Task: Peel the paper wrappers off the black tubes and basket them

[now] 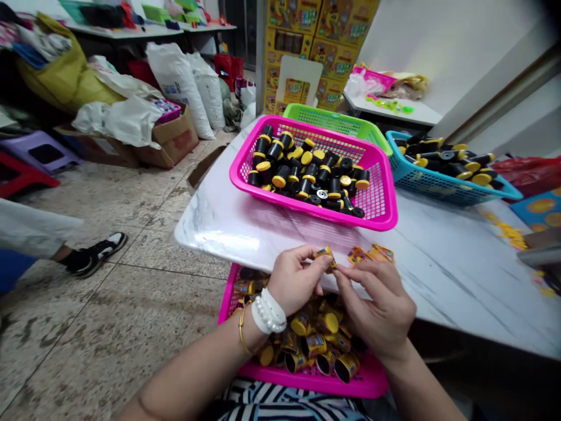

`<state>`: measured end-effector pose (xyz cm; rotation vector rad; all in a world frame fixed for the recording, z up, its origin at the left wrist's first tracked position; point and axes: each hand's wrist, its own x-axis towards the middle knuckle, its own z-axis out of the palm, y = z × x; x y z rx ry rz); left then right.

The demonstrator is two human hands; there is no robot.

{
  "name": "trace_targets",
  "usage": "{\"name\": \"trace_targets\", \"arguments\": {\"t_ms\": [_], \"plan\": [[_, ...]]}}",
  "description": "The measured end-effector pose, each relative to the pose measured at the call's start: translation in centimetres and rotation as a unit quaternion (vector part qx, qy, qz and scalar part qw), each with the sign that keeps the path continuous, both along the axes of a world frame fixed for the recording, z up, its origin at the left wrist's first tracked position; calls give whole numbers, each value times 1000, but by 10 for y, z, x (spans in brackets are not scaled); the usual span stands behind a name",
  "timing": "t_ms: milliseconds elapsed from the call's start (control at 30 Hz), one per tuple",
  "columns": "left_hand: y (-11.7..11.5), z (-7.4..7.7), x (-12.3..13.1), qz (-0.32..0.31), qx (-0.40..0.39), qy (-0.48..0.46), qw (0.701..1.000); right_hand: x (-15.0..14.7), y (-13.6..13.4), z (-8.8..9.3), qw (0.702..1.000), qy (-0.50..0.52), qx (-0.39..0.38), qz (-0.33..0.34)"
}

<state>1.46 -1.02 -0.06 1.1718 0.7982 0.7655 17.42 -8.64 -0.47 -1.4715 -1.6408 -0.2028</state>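
Note:
My left hand (294, 283) is closed around a small cylinder wrapped in a yellow printed label (324, 252). My right hand (380, 305) pinches the label's near edge, its fingertips meeting those of the left. Just behind the right hand, several flat orange printed labels (371, 254) lie on the marbled white table (447, 263). Below both hands, a pink basket (307, 383) on my lap holds many small canisters in printed labels (313, 345), some with yellow ends and some showing dark open ends. The right fingertips partly hide the held piece.
On the table stands another pink basket (390, 202) of black canisters with yellow caps (307, 169). Behind it is a green basket (350, 123); a blue basket (447, 190) of similar canisters is at right. A person's shoe (99, 252), sacks (177, 85) and a carton (175, 137) occupy the left floor.

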Motion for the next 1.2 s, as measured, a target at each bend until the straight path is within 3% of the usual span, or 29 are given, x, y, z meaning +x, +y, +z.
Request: {"name": "trace_targets", "arguments": {"t_ms": [100, 200, 267, 333, 400, 500, 567, 700, 800, 867, 1000, 1200], "plan": [[8, -1, -10, -16, 27, 6, 999, -7, 7, 2, 975, 177, -133, 38], [7, -3, -19, -35, 72, 42, 996, -10, 18, 3, 893, 343, -273, 102], [4, -4, -21, -18, 100, 72, 992, -16, 23, 2, 869, 380, -300, 104], [3, -4, -21, 13, 125, 99, 987, -23, 26, 0, 888, 358, -277, 79], [5, -3, -21, 32, 170, 131, 976, -27, 28, -4, 929, 282, -235, 52], [16, 2, -21, 38, 287, 193, 938, -24, 33, -7, 971, 167, -172, 14], [29, 4, -19, 10, 352, 198, 915, -19, 40, -7, 966, 178, -184, 33], [52, 1, -10, -61, 375, 146, 913, -13, 54, 0, 918, 314, -230, 73], [60, -7, -5, -32, 368, 182, 911, -8, 57, 3, 918, 351, -183, 17], [58, -10, -5, 29, 368, 204, 907, -5, 55, 2, 919, 358, -167, -17], [35, -4, -13, 161, 341, 150, 914, -4, 42, -5, 904, 393, -151, -68], [-18, 9, -22, 213, 291, 40, 932, -27, 25, -10, 906, 392, -140, -76]]}}
